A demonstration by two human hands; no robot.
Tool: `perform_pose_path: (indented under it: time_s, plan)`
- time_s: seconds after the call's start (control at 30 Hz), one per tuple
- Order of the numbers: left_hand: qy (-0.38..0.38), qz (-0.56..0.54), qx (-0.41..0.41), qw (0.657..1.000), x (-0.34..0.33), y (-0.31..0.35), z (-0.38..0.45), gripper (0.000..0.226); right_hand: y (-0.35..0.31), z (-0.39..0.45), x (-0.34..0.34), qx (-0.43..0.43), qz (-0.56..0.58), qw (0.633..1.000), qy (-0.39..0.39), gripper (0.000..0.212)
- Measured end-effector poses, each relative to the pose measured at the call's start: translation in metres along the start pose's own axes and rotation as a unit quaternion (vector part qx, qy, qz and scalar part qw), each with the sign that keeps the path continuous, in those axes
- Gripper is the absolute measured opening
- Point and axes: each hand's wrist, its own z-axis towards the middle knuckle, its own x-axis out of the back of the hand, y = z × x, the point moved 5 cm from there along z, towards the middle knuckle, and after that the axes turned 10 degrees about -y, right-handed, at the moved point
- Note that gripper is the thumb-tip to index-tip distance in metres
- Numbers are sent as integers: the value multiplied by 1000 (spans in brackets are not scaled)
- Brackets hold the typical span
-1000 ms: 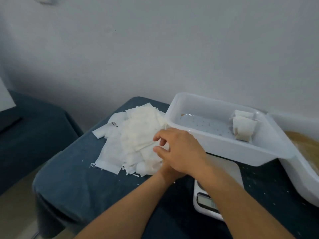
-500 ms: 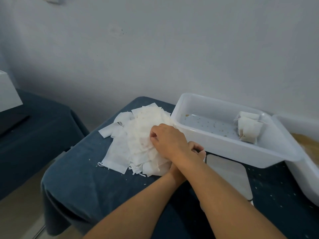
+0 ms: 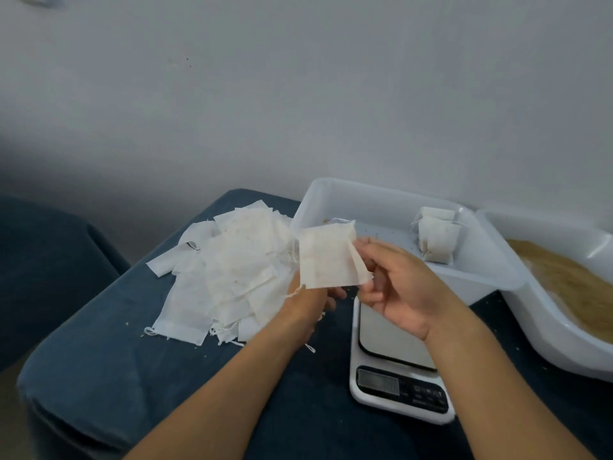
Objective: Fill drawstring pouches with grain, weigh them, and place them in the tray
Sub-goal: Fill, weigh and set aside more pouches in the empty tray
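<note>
- On the left of the worktop (image 3: pixel 99 376), which is being covered by a dark blue cloth, a loose pile of empty pouches (image 3: pixel 229 270) is lying; they are thin and limp, so they are likely to be sliding over each other and to be lifted several at once.
- One empty pouch (image 3: pixel 328 260) is being held up in the air, in front of the near left corner of the tray (image 3: pixel 464 283), and it is being judged very light and soft, with no stiffness of its own.
- The left hand (image 3: pixel 311 303) is being kept under the pouch's lower edge; its fingers are mostly hidden by the cloth, so it cannot be told if they are gripping.
- The right hand (image 3: pixel 398 287) is pinching the pouch's right edge between thumb and fingers; this open edge is being judged the best place for holding, so the mouth can be spread.
- The scale (image 3: pixel 398 370) is standing below the hands with nothing on it.
- Two filled pouches (image 3: pixel 438 240) are lying in the tray.
- In the tub (image 3: pixel 547 333) at the far right, the grain (image 3: pixel 560 280) is waiting.
</note>
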Motion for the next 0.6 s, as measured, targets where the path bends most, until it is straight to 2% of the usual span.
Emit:
perform_pose_path:
  time_s: [0.07, 0.13, 0.2, 0.23, 0.3, 0.37, 0.47, 0.5, 0.53, 0.6]
  plan:
    - [-38, -98, -28, 994, -7, 3, 1, 26, 1, -18, 20, -4, 21, 1000, 7, 14]
    - [-96, -167, -35, 981, -16, 6, -1, 47, 6, -31, 40, -8, 42, 998, 35, 23]
    - [-137, -159, -35, 977, -25, 1, 0, 67, 14, -38, 57, -9, 66, 996, 66, 36]
    - [-147, -138, -36, 979, -26, -3, 2, 65, 17, -40, 64, -9, 78, 994, 79, 38]
    - [-146, -78, -47, 985, -26, -4, 0, 48, 25, -43, 74, -8, 97, 991, 97, 37]
    - [-122, -44, -64, 989, -22, -6, 0, 35, 32, -44, 81, -8, 99, 989, 110, 30]
    - [-85, -33, -88, 992, -20, -6, 0, 39, 39, -45, 88, -7, 26, 986, 164, 21]
    - [-67, -9, -104, 992, -19, -4, -1, 34, 38, -47, 92, 2, -42, 977, 210, 22]
    - [-43, 34, -124, 991, -17, -2, -2, 28, 34, -51, 97, 21, -129, 952, 276, 20]
    - [11, 142, -175, 974, -13, 3, -7, 25, 18, -66, 97, 114, -307, 859, 393, 13]
